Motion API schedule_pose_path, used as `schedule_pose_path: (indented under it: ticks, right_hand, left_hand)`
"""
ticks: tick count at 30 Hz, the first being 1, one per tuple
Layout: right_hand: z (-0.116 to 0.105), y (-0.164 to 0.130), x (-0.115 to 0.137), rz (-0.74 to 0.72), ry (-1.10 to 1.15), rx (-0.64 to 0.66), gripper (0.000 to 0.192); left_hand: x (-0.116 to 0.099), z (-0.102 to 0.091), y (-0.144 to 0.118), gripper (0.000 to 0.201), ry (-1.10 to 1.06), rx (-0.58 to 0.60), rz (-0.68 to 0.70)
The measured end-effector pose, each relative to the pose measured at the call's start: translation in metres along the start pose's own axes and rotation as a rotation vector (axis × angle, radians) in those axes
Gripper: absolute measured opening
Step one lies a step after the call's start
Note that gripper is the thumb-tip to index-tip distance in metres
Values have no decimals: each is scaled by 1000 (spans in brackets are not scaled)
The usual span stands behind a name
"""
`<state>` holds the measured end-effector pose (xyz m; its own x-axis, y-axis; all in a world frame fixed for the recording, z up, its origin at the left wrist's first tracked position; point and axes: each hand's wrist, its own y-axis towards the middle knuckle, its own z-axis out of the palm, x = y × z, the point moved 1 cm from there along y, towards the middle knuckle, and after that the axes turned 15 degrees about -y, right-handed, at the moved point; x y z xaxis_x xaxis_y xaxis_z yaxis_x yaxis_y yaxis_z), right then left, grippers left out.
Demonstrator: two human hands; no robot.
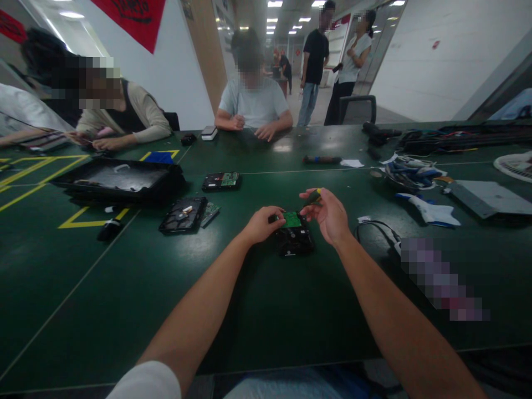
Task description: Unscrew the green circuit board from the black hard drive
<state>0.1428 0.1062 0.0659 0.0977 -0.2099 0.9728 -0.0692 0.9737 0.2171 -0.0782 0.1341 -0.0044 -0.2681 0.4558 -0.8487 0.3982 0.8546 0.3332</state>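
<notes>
A black hard drive (294,241) lies flat on the green table in front of me, with a green circuit board (292,219) on its far half. My left hand (266,223) grips the drive's far left edge, thumb at the board's side. Above the drive's right side, my right hand (330,217) is closed around a screwdriver (315,196) with a dark and yellow handle. The screwdriver's tip is too small to make out. To the left lie another hard drive (183,215) with small parts on top, a loose circuit board (210,214) and a further drive (221,180).
A black tray (120,176) stands at left. On the right are a phone-like pixelated object (440,277), a cable (380,223), a white-and-blue glove (432,210), a grey metal box (492,198) and a wire pile (413,170). Several people are across the table and beyond.
</notes>
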Motion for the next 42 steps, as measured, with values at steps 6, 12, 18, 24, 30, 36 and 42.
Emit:
schedule_pose_path:
  ticks: [6, 12, 18, 24, 30, 36, 42]
  right_hand:
    - [0, 0, 1, -11, -64, -47, 30]
    - [2, 0, -1, -25, -79, -50, 30]
    - [2, 0, 0, 6, -1, -43, 32]
    - [1, 0, 0, -3, -70, -53, 29]
    - [2, 0, -1, -9, -29, -58, 33]
    - [1, 0, 1, 5, -24, -55, 34]
    - [0, 0, 1, 0, -117, -57, 36]
  left_hand:
    - [-1, 0, 0, 8, 1, 2, -6]
    - [0, 0, 0, 8, -5, 1, 8]
    - [-2, 0, 0, 7, -1, 7, 7]
    - [-3, 0, -1, 7, 6, -2, -16]
    - [-3, 0, -1, 7, 1, 0, -8]
    - [-3, 0, 0, 7, 3, -4, -12]
    - [-1, 0, -1, 7, 0, -11, -26]
